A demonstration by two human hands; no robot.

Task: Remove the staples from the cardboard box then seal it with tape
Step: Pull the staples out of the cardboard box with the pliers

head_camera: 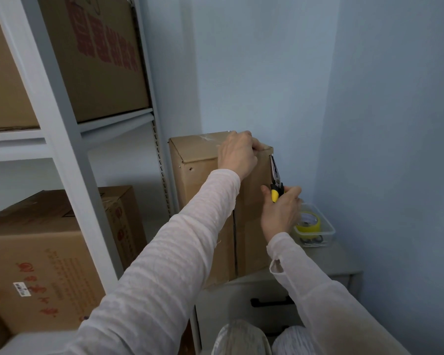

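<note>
Fingers [253, 145] of the left hand [237, 156] curl over the top edge of the cardboard box [198, 180] standing on the cabinet [338, 260], while the right hand [280, 213] grips pliers [274, 172] at its corner, where a slip could tear the flap.

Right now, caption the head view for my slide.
Left hand grips the cardboard box top; right hand holds pliers at its corner, tape roll nearby.

Pale ribbed long sleeves [164, 265], light striped trousers [241, 339]

Matt brown cardboard box [203, 180]. The pliers [274, 171] — shiny metal nose, yellow plastic grips. Glossy tape [308, 222] in a clear plastic tub [327, 233] — sleeves [164, 252] of thin cloth.
</note>
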